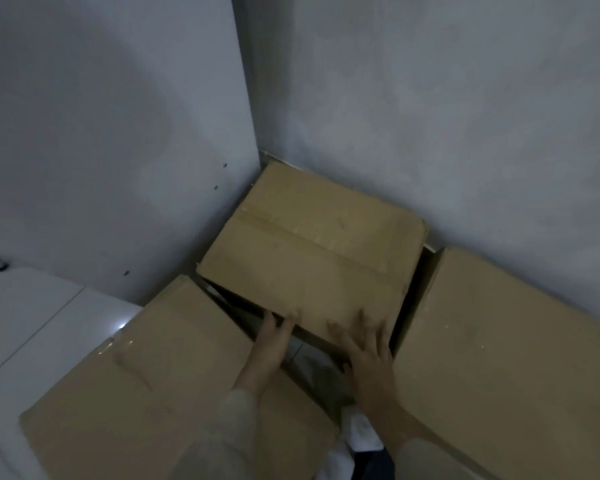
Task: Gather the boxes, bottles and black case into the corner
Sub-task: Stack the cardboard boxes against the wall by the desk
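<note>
A brown cardboard box sits in the corner between the two walls, its top flaps closed. My left hand grips its near edge, fingers hooked over the rim. Flat on the box's near top surface lies my right hand, fingers spread. A second cardboard box stands at the lower left and a third cardboard box at the right, each beside the corner box. No bottles or black case are visible.
A white panel forms the left wall and a grey wall the right. White glossy floor tiles lie at the left. A narrow dark gap between the boxes shows floor below my hands.
</note>
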Motion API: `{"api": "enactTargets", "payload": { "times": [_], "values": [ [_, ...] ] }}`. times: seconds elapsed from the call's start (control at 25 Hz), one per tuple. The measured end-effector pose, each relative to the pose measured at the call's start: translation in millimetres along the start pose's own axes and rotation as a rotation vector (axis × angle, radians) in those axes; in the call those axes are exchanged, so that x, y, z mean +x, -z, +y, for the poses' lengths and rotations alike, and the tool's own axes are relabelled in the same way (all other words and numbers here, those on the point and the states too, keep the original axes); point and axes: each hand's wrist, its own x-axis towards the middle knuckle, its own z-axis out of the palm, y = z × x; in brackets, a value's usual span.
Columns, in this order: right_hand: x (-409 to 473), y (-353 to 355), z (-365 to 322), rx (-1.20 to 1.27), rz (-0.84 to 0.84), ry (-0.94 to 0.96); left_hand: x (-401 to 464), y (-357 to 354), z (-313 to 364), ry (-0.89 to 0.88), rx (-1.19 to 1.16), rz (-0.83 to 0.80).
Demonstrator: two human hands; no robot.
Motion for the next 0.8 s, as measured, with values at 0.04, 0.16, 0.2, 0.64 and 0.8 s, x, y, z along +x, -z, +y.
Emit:
{"api": "enactTargets", "payload": {
  "times": [0.04,0.16,0.2,0.64,0.8],
  "values": [
    [-1.9,-1.2,-2.3,0.007,0.016,0.000,6.7,-2.2,2.6,0.015,-0.025,-0.013],
    [-5.0,1.9,-12.4,0.011,-0.032,0.018,13.6,6.0,20.4,-0.055,-0.085,-0.015],
    [-2.9,4.1,-16.0,0.008,-0.051,0.023,15.6,11.2,27.0,-0.087,-0.083,0.002],
    [-18.5,-2.9,-42.0,0.096,-0.120,0.097,-54.3,52.3,-11.8,-0.207,0.416,0.480],
    [-31.1,-25.8,-42.2,0.247,-0.374,0.048,-109.1,99.1,-106.1,0.198,0.314,0.932]
  ]
}}
